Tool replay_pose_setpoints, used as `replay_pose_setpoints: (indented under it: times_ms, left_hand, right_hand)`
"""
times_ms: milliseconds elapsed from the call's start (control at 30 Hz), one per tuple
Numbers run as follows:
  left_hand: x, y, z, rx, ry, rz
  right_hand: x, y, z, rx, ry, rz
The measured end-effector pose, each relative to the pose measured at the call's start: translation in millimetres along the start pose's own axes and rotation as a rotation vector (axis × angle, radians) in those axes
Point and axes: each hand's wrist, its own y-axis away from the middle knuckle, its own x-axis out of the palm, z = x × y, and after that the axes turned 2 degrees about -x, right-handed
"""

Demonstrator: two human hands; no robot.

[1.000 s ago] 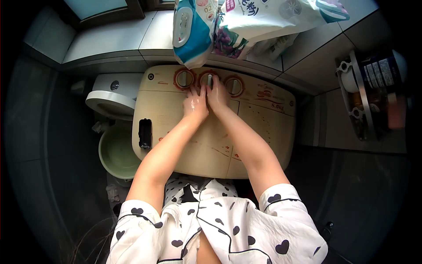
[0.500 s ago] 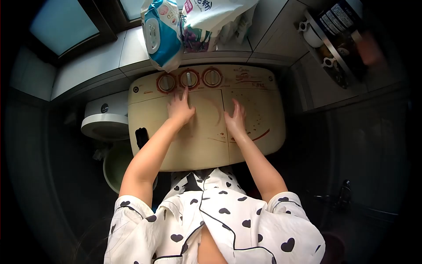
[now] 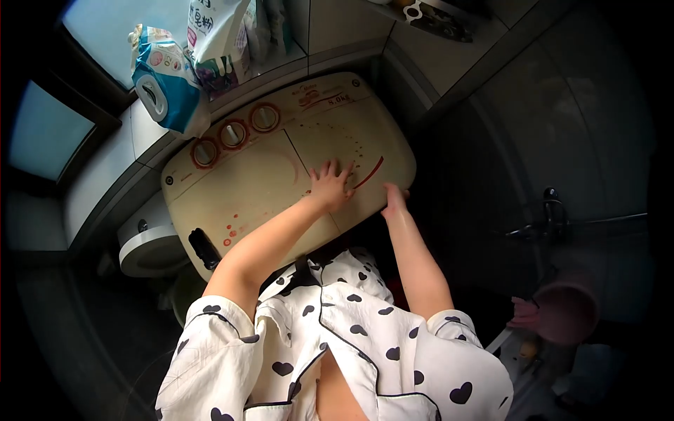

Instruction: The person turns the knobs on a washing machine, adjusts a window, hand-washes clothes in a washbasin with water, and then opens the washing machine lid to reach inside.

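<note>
A cream twin-tub washing machine (image 3: 239, 189) stands before me, tilted in view. Three round dials (image 3: 233, 133) with red rims sit along its back panel. My left hand (image 3: 331, 186) lies on the right-hand lid (image 3: 337, 147) near the seam between the two lids, its fingers spread and nothing in them. At the machine's right front edge is my right hand (image 3: 395, 198), thumb and fingers apart, touching the rim. Part of its fingers is hidden from me. Towards the left front corner a black recessed piece (image 3: 203, 249) shows on the top.
Behind the machine, a ledge bears a blue wipes pack (image 3: 165, 91) and a white washing-powder bag (image 3: 217, 49). A white toilet (image 3: 151, 249) stands left. To the right are a wall tap (image 3: 552, 214) and a pink bucket (image 3: 562, 312).
My view has turned to the right. My left hand has left the area below the dials for the right-hand lid. My right hand has moved from the lid to the machine's right front edge.
</note>
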Motion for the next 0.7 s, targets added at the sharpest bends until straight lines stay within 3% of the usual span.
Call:
replay_pose_setpoints:
  times_ms: [67,200,367,467,533,600,700]
  left_hand:
    - [-4,4,-4,0.004,-0.04,0.001]
    - [-9,16,-3,0.054,0.027,-0.076]
    - [-82,54,-35,0.198,0.113,-0.117]
    - [-142,60,-47,0.33,0.163,-0.229]
    - [-185,60,-54,0.357,0.16,-0.325]
    - [-209,50,-50,0.371,0.011,-0.492]
    - [-234,29,-38,0.325,0.008,-0.686]
  right_hand:
    - [-11,-22,-5,0.289,-0.019,-0.03]
    - [-47,-52,-10,0.337,-0.058,-0.034]
    - [-64,17,62,0.084,-0.243,0.305]
    - [-22,76,122,-0.157,-0.244,0.491]
    - [-6,46,141,-0.146,-0.235,0.567]
    - [35,76,167,-0.27,-0.277,0.736]
    - [72,34,191,-0.31,-0.303,0.752]
